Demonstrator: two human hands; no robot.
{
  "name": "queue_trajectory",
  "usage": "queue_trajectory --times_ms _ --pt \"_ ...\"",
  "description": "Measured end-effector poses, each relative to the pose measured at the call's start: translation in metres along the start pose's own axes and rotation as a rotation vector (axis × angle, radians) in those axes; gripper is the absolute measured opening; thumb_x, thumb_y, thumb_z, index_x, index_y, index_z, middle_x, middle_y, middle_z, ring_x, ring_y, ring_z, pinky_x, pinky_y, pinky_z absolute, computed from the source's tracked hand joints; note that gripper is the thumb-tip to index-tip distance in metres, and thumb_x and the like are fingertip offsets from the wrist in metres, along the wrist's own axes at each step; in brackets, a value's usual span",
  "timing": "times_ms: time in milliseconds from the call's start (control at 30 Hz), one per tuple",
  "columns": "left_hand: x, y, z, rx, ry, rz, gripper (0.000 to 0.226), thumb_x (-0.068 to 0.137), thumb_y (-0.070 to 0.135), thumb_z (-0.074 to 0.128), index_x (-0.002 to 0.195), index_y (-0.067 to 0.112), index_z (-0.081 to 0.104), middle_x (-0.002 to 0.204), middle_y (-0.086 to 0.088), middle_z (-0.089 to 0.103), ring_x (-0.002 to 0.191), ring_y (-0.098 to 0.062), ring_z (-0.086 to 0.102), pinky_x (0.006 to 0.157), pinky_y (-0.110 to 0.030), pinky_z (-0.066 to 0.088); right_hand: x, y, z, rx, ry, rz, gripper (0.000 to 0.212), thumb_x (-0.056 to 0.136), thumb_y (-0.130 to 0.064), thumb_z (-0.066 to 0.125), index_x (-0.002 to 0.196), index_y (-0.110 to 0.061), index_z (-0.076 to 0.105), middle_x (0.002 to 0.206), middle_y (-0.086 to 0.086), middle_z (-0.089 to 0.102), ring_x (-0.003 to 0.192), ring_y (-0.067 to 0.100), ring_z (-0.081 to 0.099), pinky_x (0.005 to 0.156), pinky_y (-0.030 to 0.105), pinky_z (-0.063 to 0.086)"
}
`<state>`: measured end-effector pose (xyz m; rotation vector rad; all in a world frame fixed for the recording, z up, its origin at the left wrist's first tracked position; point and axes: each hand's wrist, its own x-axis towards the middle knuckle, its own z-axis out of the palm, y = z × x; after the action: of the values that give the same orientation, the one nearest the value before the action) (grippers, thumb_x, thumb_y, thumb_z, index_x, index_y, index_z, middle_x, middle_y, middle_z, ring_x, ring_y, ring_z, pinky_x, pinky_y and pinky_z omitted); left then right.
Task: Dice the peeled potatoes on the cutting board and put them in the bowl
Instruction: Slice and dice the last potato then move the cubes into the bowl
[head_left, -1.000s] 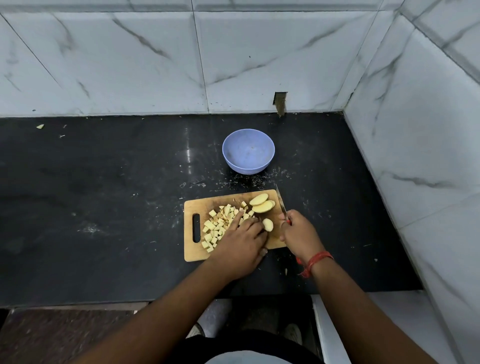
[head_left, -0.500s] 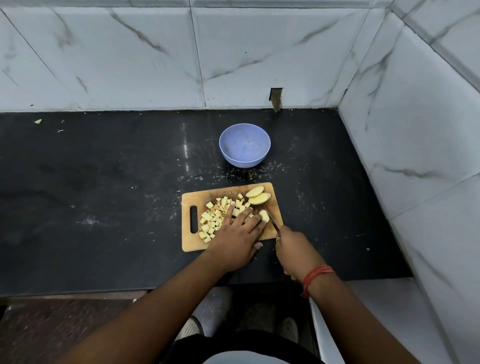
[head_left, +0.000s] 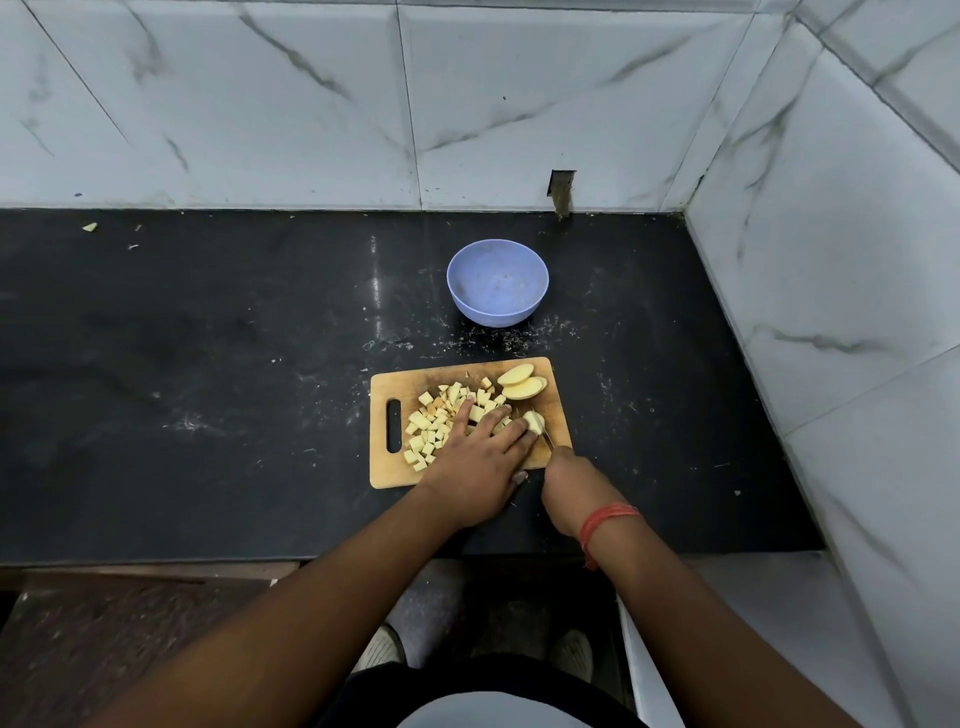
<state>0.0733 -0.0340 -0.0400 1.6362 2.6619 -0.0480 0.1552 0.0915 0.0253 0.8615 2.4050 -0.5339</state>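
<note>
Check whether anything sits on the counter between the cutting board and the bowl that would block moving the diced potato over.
Nothing visible does. The strip of black counter between the cutting board and the blue bowl holds only small scattered specks. The diced potato lies on the board's left half; the bowl looks empty.

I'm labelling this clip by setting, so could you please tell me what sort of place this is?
Most likely a home kitchen corner: a dark stone counter against marble-look wall tiles, with a wooden cutting board of diced potato and a bowl.
</note>
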Motion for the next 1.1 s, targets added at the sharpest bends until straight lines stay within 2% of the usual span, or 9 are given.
queue_trajectory --times_ms 100,233,333,467,600,867,1100 --pt "-0.001 0.001 0.000 0.005 -0.003 -0.006 0.060 0.101 0.048 0.030 0.153 0.020 0.038 0.155 -0.002 0.040 0.148 -0.030 0.028 0.119 -0.066 0.013 0.005 -0.003 0.003 0.028 -0.006 0.035 0.036 0.093 -0.007 0.043 0.129 -0.008 0.041 0.125 0.015 0.057 0.112 0.031 0.058 0.089 0.037 0.048" --pt "-0.002 0.002 -0.001 0.002 -0.014 -0.022 0.061 0.102 0.049 0.031 0.156 0.021 0.032 0.158 -0.001 0.036 0.150 -0.029 0.023 0.120 -0.064 0.009 -0.007 0.013 0.017 0.002 0.006 0.020 0.033 0.093 -0.001 0.032 0.125 -0.006 0.039 0.123 0.017 0.059 0.111 0.032 0.060 0.086 0.037 0.046" --pt "-0.002 0.004 -0.002 -0.003 -0.018 -0.028 0.061 0.103 0.049 0.032 0.157 0.021 0.028 0.160 -0.002 0.033 0.151 -0.029 0.021 0.121 -0.063 0.008 -0.018 0.025 0.025 -0.018 -0.002 0.004 0.031 0.092 0.002 0.033 0.122 -0.006 0.039 0.120 0.018 0.060 0.108 0.031 0.061 0.083 0.036 0.046" --pt "-0.003 0.007 -0.004 -0.028 -0.033 -0.038 0.062 0.104 0.049 0.031 0.158 0.021 0.025 0.163 -0.001 0.028 0.152 -0.028 0.016 0.121 -0.063 0.005 -0.020 0.034 0.024 0.017 0.048 -0.062 0.017 0.098 -0.009 0.036 0.113 -0.007 0.044 0.110 0.016 0.062 0.096 0.028 0.063 0.070 0.032 0.042" --pt "-0.003 0.004 -0.004 -0.038 -0.037 -0.029 0.061 0.104 0.047 0.032 0.158 0.019 0.027 0.163 -0.001 0.028 0.153 -0.026 0.015 0.122 -0.062 0.004 -0.016 0.028 0.019 0.034 0.117 -0.103 0.020 0.098 -0.012 0.039 0.117 -0.006 0.044 0.106 0.016 0.063 0.093 0.029 0.063 0.067 0.030 0.040" --pt "-0.004 0.003 -0.004 -0.058 -0.026 -0.034 0.059 0.104 0.044 0.035 0.156 0.017 0.030 0.162 0.000 0.031 0.152 -0.025 0.017 0.121 -0.063 0.007 0.000 0.010 0.011 -0.030 0.053 -0.076 0.030 0.093 -0.005 0.039 0.124 -0.005 0.042 0.114 0.017 0.060 0.099 0.030 0.062 0.072 0.032 0.045" --pt "-0.002 0.004 -0.003 -0.049 -0.005 -0.035 0.059 0.102 0.043 0.037 0.155 0.016 0.035 0.159 -0.001 0.036 0.151 -0.027 0.021 0.121 -0.064 0.008 0.006 -0.005 0.012 -0.014 0.038 0.046 0.034 0.094 -0.004 0.037 0.128 -0.007 0.041 0.125 0.015 0.057 0.114 0.031 0.057 0.086 0.035 0.046"
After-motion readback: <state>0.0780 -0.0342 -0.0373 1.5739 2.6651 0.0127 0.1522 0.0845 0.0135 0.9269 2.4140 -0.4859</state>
